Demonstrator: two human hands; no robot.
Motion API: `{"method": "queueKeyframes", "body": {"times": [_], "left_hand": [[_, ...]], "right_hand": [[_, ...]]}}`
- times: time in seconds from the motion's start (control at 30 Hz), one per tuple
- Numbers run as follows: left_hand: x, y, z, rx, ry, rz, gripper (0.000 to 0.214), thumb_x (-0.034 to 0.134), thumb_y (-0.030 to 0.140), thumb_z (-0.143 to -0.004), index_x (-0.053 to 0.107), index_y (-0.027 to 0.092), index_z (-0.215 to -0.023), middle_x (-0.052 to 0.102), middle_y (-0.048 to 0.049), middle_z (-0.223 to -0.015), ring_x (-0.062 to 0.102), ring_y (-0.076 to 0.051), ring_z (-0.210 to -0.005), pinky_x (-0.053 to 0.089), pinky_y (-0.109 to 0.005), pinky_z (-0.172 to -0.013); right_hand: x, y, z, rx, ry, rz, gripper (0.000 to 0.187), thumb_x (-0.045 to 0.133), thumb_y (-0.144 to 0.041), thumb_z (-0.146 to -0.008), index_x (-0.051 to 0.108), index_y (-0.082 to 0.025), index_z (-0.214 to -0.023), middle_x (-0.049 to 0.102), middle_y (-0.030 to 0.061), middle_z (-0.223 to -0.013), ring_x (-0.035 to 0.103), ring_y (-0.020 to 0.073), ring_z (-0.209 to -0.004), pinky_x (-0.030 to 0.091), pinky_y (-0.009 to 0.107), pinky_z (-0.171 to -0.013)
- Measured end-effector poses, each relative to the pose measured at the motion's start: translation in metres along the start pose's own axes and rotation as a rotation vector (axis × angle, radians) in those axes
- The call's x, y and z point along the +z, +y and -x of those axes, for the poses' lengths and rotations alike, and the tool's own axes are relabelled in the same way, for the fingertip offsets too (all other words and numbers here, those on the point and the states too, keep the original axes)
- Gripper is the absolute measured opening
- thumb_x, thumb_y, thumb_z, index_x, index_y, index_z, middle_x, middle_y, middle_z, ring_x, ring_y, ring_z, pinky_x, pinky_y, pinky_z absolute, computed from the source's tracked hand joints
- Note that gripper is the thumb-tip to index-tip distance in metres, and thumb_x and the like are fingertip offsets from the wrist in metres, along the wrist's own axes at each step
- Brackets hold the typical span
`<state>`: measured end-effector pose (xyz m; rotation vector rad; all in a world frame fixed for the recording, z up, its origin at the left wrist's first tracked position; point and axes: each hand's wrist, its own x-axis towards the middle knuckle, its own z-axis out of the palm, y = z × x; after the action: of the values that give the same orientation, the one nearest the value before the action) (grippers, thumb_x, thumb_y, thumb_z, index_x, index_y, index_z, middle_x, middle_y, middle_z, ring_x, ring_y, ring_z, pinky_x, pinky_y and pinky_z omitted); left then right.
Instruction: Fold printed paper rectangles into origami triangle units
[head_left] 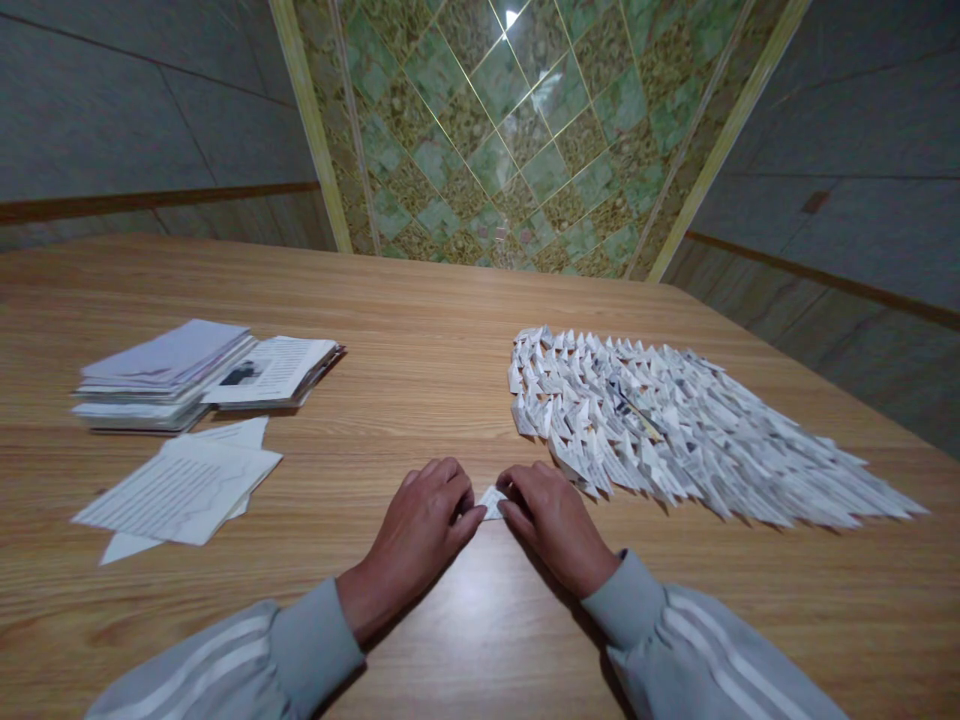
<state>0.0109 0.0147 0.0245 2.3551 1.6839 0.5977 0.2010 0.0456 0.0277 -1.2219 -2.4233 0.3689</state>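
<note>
A small piece of folded printed paper (491, 503) is held just above or on the table, between my two hands. My left hand (431, 515) pinches its left side with thumb and fingers. On its right side, my right hand (551, 520) has its fingers and thumb closed on the paper. Most of the paper is hidden by the fingers, so its full shape does not show. To the right of my right hand lie many small folded paper boats (630, 420), set close together in rows.
On the left of the wooden table (420, 360) is a stack of papers (165, 370), with a printed booklet (274, 368) beside it. Nearer me lie a few loose printed sheets (180, 485). A tiled wall panel (495, 130) rises behind the table.
</note>
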Motion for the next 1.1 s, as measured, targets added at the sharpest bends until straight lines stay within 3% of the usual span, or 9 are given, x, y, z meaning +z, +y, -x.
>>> {"method": "queueKeyframes", "body": {"times": [0.17, 0.27, 0.47, 0.7, 0.9, 1.1], "left_hand": [[0.003, 0.000, 0.000, 0.057, -0.008, -0.012, 0.003, 0.062, 0.019, -0.093, 0.062, 0.018, -0.090, 0.063, -0.0044, -0.090, 0.056, -0.023, -0.087, 0.042, -0.035, -0.074], [0.002, 0.000, 0.000, 0.133, -0.019, -0.027, 0.007, 0.059, 0.019, -0.096, 0.065, 0.020, -0.093, 0.064, -0.0049, -0.096, 0.056, -0.023, -0.090, 0.042, -0.035, -0.077], [0.000, 0.000, 0.000, 0.232, -0.016, -0.077, 0.007, 0.069, 0.027, -0.090, 0.067, 0.020, -0.091, 0.067, -0.0046, -0.093, 0.056, -0.025, -0.089, 0.041, -0.037, -0.075], [0.004, -0.001, 0.000, 0.251, 0.026, -0.100, 0.018, 0.060, 0.020, -0.095, 0.068, 0.017, -0.080, 0.066, -0.0066, -0.079, 0.057, -0.023, -0.075, 0.042, -0.035, -0.068], [0.004, -0.005, 0.001, 0.241, 0.070, 0.008, 0.021, 0.054, 0.021, -0.099, 0.069, 0.017, -0.085, 0.067, -0.0058, -0.080, 0.060, -0.020, -0.075, 0.046, -0.029, -0.066], [0.002, -0.006, 0.001, 0.286, 0.107, 0.097, 0.019, 0.054, 0.024, -0.100, 0.067, 0.017, -0.089, 0.068, -0.0054, -0.082, 0.061, -0.020, -0.077, 0.046, -0.030, -0.069]], "right_hand": [[0.002, 0.000, 0.000, -0.020, -0.013, 0.078, 0.008, 0.070, -0.013, -0.087, 0.065, -0.018, -0.089, 0.066, 0.0040, -0.087, 0.056, 0.0218, -0.086, 0.037, 0.032, -0.074], [0.003, 0.000, -0.001, -0.028, -0.012, 0.116, 0.006, 0.070, -0.015, -0.088, 0.066, -0.019, -0.086, 0.066, 0.0035, -0.087, 0.055, 0.0220, -0.087, 0.037, 0.032, -0.075], [0.003, 0.001, -0.001, -0.041, -0.003, 0.146, 0.005, 0.069, -0.017, -0.089, 0.067, -0.020, -0.086, 0.065, 0.0030, -0.088, 0.054, 0.0208, -0.088, 0.037, 0.032, -0.075], [-0.003, -0.004, -0.001, -0.061, -0.006, 0.156, 0.008, 0.065, -0.022, -0.093, 0.067, -0.019, -0.086, 0.063, 0.0050, -0.090, 0.052, 0.0221, -0.089, 0.038, 0.033, -0.075], [-0.009, -0.005, 0.002, -0.126, 0.028, 0.155, 0.010, 0.070, -0.030, -0.090, 0.067, -0.020, -0.090, 0.063, 0.0052, -0.094, 0.051, 0.0228, -0.091, 0.036, 0.035, -0.076], [-0.007, -0.003, 0.003, -0.179, 0.104, 0.153, 0.019, 0.062, -0.028, -0.096, 0.066, -0.018, -0.081, 0.063, 0.0050, -0.083, 0.050, 0.0210, -0.084, 0.034, 0.033, -0.072]]}}
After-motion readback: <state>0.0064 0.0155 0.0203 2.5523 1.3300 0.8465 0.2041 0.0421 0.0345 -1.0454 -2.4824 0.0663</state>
